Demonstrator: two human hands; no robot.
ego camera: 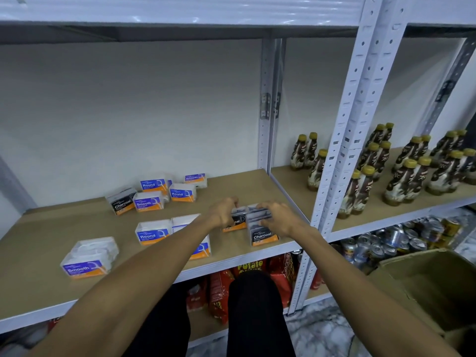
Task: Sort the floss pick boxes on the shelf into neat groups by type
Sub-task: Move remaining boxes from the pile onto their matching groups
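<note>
Both hands are down on the shelf [38, 253] at its right front corner, working the Charcoal group. The left hand [222, 212] is curled over the top of the left Charcoal box [235, 224], fingers wrapped down its far side. The right hand [277, 217] is clamped on the right Charcoal box [262, 234], fingers across its lid. The two boxes sit touching, side by side, labels facing out.

Now the risk. That right box stands very near the shelf's front lip and close to the upright post [342, 150]. A nudge too far forward and it tips off the edge, down toward the chip bags [247, 269] below. These look like light plastic tubs with snap lids, so squeezing hard from both sides could, I'd judge, pop a lid or make one box ride up over the other.

And watch the forearms. The left arm lies right across the Round box [152, 233] and another blue-labelled box [201, 249] near the front edge; a careless drag back would sweep that one off too.

Plenty left to sort. A third Charcoal box [122, 202] waits well apart at the back left, mixed in with a Smooth box [148, 201] and two Round boxes [177, 192]. A lone Smooth box [87, 261] sits front left. Reaching over for that stray Charcoal could knock its close-packed neighbours askew.
</note>
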